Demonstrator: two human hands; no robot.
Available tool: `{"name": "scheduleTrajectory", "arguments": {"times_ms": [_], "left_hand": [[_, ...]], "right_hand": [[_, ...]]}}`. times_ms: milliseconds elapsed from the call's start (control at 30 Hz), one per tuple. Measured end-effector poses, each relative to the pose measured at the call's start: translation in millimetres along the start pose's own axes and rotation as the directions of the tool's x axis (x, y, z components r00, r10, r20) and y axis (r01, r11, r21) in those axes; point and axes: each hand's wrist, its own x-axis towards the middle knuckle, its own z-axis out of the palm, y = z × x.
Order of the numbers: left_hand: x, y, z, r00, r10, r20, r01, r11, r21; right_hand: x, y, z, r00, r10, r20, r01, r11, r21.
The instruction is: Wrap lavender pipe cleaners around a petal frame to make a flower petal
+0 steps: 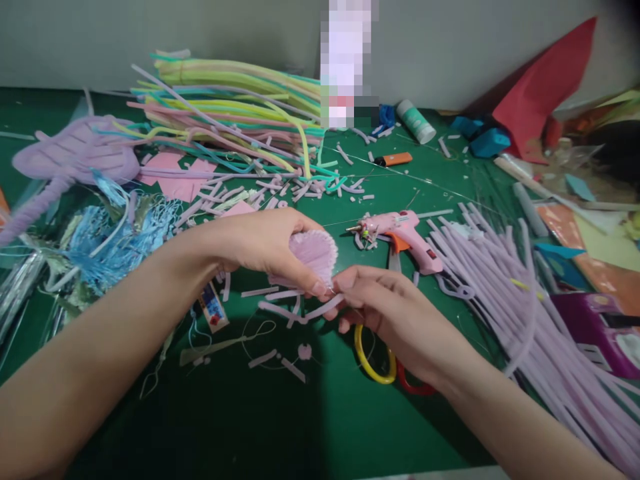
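My left hand [270, 243] is closed around a lilac fan-shaped piece made of pipe cleaners [315, 253], held above the green table [300, 413]. My right hand [385, 313] pinches the lower tip of that piece, where a loose lilac pipe cleaner end [320, 310] trails out to the left. Both hands meet at the middle of the view. Scissors with yellow and red handles [380, 367] lie on the table just under my right hand.
A pink glue gun [405, 237] lies behind my hands. A heap of lilac pipe cleaners [515, 293] fills the right side, and coloured pipe cleaners [230, 113] are piled at the back left. Short cut scraps litter the table; an orange lighter [395, 159] lies further back.
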Motion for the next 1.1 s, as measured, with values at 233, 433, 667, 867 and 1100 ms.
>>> {"name": "scheduleTrajectory", "arguments": {"times_ms": [233,433,667,867,1100], "left_hand": [[4,-2,-5.2,0.968,-0.081,0.239,0.094,0.995,-0.044],[4,0,-6.4,0.96,-0.077,0.27,0.092,0.995,-0.04],[3,1,-5.1,0.96,-0.09,0.265,0.109,0.992,-0.059],[4,0,-4.3,0.958,-0.112,0.265,0.135,0.988,-0.071],[4,0,-3.4,0.952,-0.142,0.272,0.171,0.981,-0.089]], "right_hand": [[8,1,-11,0.966,0.197,0.168,-0.224,0.96,0.165],[11,5,-13,0.941,0.229,0.25,-0.281,0.939,0.196],[12,7,-13,0.954,0.212,0.213,-0.252,0.95,0.184],[12,8,-12,0.968,0.181,0.173,-0.211,0.962,0.176],[13,3,-8,0.979,0.166,0.122,-0.182,0.975,0.13]]}}
